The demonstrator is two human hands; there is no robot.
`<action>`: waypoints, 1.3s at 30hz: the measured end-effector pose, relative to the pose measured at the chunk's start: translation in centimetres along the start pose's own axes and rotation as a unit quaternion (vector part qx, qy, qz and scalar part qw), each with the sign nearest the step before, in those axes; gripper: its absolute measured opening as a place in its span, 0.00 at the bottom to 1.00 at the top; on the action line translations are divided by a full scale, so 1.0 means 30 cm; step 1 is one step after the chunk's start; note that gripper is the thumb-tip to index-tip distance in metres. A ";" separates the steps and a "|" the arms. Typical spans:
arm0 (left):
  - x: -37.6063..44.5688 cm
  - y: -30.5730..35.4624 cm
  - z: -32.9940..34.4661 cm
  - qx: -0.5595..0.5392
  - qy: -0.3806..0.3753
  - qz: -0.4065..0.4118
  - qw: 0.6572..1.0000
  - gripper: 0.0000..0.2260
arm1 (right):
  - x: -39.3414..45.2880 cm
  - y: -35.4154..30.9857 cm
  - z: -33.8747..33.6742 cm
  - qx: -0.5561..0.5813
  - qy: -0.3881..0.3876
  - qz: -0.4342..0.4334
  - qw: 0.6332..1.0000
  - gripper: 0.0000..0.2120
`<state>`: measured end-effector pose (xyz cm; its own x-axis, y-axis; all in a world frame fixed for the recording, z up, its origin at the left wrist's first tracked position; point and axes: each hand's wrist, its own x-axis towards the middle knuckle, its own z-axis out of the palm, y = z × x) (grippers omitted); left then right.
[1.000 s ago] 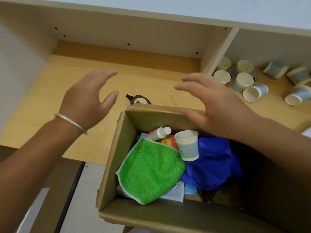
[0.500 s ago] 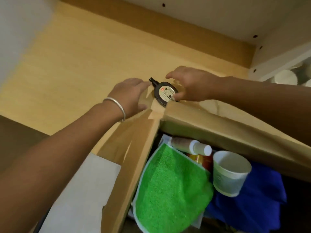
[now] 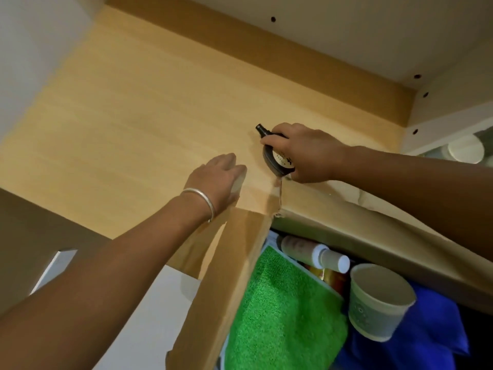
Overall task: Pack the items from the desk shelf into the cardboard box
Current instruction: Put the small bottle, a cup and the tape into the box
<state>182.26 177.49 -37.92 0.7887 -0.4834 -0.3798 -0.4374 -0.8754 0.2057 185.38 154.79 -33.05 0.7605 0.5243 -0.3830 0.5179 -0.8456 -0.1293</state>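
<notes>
At about five o'clock, filling the lower right of the view, sits the one cardboard box (image 3: 234, 276), its far corner torn and its rim pressed against the wooden desk shelf (image 3: 138, 108). Stiff but dented, it is probably best left where it stands. Inside I count one green towel (image 3: 282, 316), soft and limp; one blue cloth (image 3: 437, 329) at four o'clock; one paper cup (image 3: 378, 303), light and easily crushed; and one small white-capped bottle (image 3: 314, 252).

Just past the box corner, near centre, the right hand (image 3: 306, 153) curls its fingers round a small flat round black bottle (image 3: 277, 158) with a narrow neck. It looks light, rigid and smooth, so a grip across its flat faces should serve. The left hand (image 3: 218, 177), a bangle (image 3: 200, 201) at its wrist, rests with relaxed fingers on the shelf, holding nothing.

At two o'clock another paper cup (image 3: 465, 149) shows in the next compartment.
</notes>
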 end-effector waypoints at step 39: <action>-0.704 0.481 -0.178 0.032 0.123 0.088 0.988 0.41 | -1.266 -0.405 0.167 0.166 0.086 0.335 0.924 0.40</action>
<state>161.60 175.05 -22.12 0.7754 -0.6215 -0.1112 -0.5974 -0.7792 0.1896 148.23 144.65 -21.52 0.9322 -0.1440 -0.3321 -0.2185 -0.9553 -0.1992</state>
